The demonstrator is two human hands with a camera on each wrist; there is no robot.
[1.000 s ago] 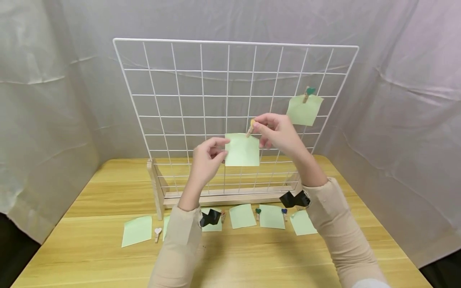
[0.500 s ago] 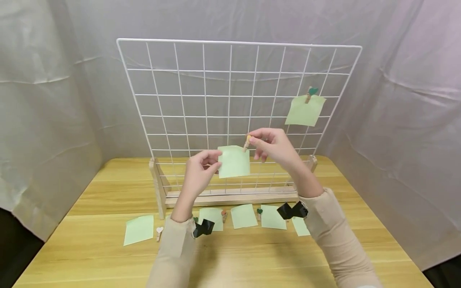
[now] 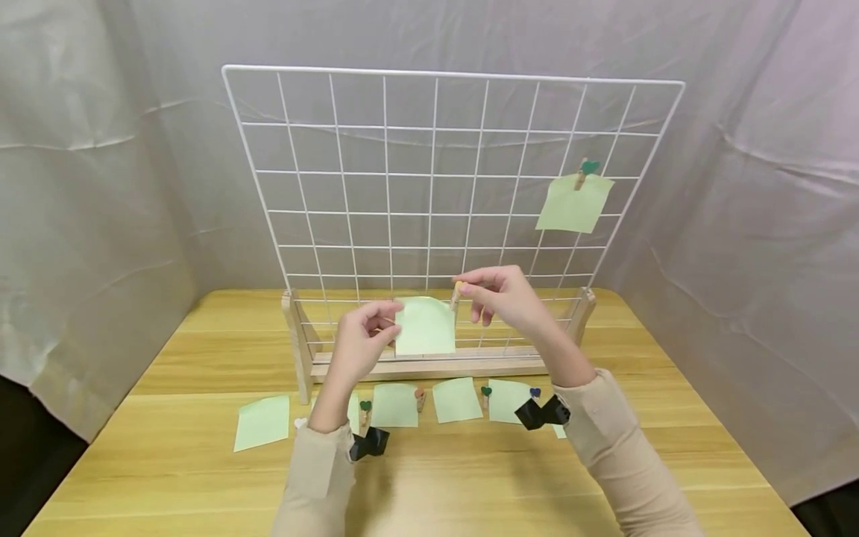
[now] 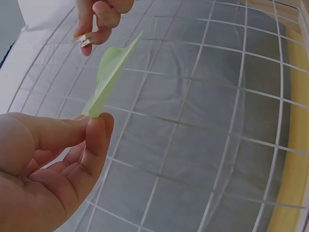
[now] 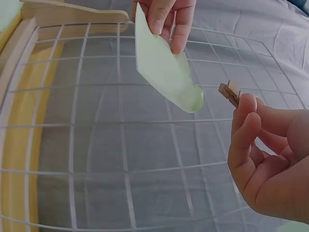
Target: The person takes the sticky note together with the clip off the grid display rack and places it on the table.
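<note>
My left hand pinches a pale green sticky note by its left edge, between thumb and fingers. The note stands in front of the lower part of a white wire grid; its far edge curls in the right wrist view. Between thumb and index finger, my right hand holds a small wooden clothespin with a yellow decoration. In both wrist views the clothespin is apart from the note, near its free end.
A second green note hangs at the grid's upper right under a clothespin with a green heart. Several notes and heart clothespins lie in a row on the wooden table. Wooden feet hold the grid.
Both hands have moved down and slightly left in the head view, carrying the note and the clothespin lower before the grid. The head view itself has shifted slightly.
</note>
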